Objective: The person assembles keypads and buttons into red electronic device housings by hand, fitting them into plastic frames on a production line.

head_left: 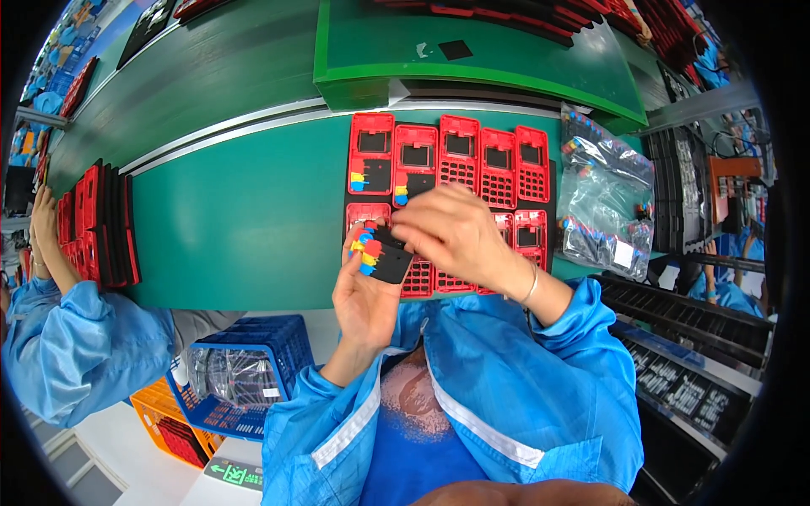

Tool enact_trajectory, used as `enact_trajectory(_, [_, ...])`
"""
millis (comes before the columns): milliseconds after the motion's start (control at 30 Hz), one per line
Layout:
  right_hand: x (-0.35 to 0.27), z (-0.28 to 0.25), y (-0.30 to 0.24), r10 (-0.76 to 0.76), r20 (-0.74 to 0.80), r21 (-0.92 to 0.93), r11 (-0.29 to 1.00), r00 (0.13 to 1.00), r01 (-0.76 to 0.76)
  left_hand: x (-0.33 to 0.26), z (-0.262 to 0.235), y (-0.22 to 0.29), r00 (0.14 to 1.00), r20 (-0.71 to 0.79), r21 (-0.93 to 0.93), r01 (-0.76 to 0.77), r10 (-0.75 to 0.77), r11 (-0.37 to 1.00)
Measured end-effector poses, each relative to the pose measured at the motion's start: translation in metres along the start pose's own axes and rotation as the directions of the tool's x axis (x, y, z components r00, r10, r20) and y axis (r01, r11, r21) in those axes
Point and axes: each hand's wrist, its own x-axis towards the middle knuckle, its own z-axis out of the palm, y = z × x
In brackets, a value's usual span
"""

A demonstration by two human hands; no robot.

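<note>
My left hand (364, 304) holds a black rubber keypad (393, 263) with red, yellow and blue keys along its left side. Above it, my right hand (460, 236) has its fingers pinched together at the keypad's upper edge; its fingertips are partly hidden. Beneath and beyond both hands, red device housings (459, 126) lie in two rows on a black tray (552, 181). Two housings at the back left carry similar black keypads (377, 175) with coloured keys. My hands and the held keypad cover part of the nearer row.
Clear plastic bags (603, 202) with coloured parts lie right of the tray. A green-edged shelf (506, 76) stands behind. At left, red and black housings (97, 223) stand stacked beside a co-worker's hands (46, 232). A blue crate (291, 346) sits below the green table (236, 219).
</note>
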Motion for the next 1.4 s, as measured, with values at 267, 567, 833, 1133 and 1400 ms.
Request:
enact_trajectory(267, [-0.024, -0.002, -0.027, 0.095, 0.042, 0.085, 0.992, 0.995, -0.098, -0.001, -0.004, -0.009, 0.999, -0.010, 0.117, -0.031, 0.033, 0.993])
enact_trajectory(567, [-0.014, -0.043, 0.062, 0.543, 0.019, 0.053, 0.838, 0.840, -0.543, 0.002, -0.004, -0.008, 1.000, 0.016, 0.063, -0.004, 0.003, 0.998])
enact_trajectory(833, [-0.017, -0.023, 0.096, 0.200, -0.080, -0.169, 0.963, 0.976, -0.211, 0.001, -0.004, -0.013, 0.999, -0.026, 0.061, 0.039, -0.037, 0.997])
enact_trajectory(1133, [-0.021, -0.032, 0.085, 0.031, -0.147, -0.321, 0.944, 0.989, -0.077, 0.002, -0.001, -0.017, 0.998, 0.006, 0.081, 0.058, -0.058, 0.995])
enact_trajectory(1400, [-0.022, -0.034, 0.032, 0.068, -0.030, -0.053, 0.996, 0.997, -0.070, 0.005, 0.009, -0.028, 0.998, 0.012, 0.064, 0.067, -0.068, 0.996])
